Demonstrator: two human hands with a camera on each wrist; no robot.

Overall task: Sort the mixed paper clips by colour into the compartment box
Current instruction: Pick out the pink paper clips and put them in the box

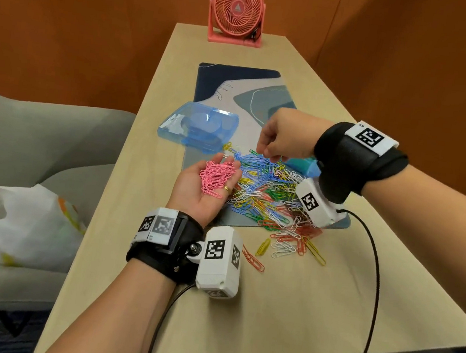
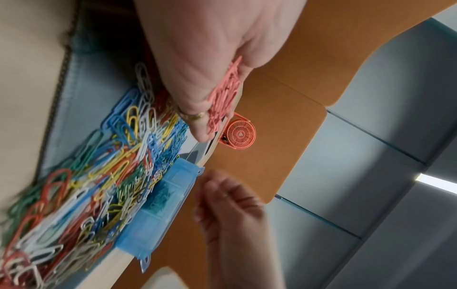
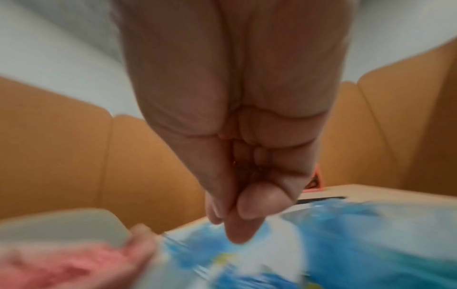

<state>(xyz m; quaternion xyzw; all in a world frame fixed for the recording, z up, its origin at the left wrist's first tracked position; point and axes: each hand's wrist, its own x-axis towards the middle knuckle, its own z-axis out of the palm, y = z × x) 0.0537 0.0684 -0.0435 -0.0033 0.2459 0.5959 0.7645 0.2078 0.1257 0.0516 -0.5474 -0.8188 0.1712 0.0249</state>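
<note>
Paper clips [image 1: 271,192] of many colours lie in a loose heap on a patterned mat [image 1: 253,96] on a long wooden tabletop [image 1: 284,300], some spilling off the mat's near edge. Left hand [image 1: 210,185] is held palm up, fingers relaxed, beside the heap's left edge, carrying a small pile of pink clips [image 1: 217,176]. Right hand [image 1: 286,136] hovers over the far side of the heap with fingertips bunched together; whether they pinch a clip cannot be told, as the wrist view is blurred. A translucent blue lid [image 1: 199,126] lies on the mat's far left, just beyond the heap. The blue compartment box [image 2: 158,203] sits along the heap's right edge, largely hidden behind the right hand in the head view; one cell holds teal clips. A coral desk fan [image 1: 237,8] stands at the tabletop's far end. A grey sofa [image 1: 41,129] with a white plastic bag [image 1: 17,223] is on the left.
</note>
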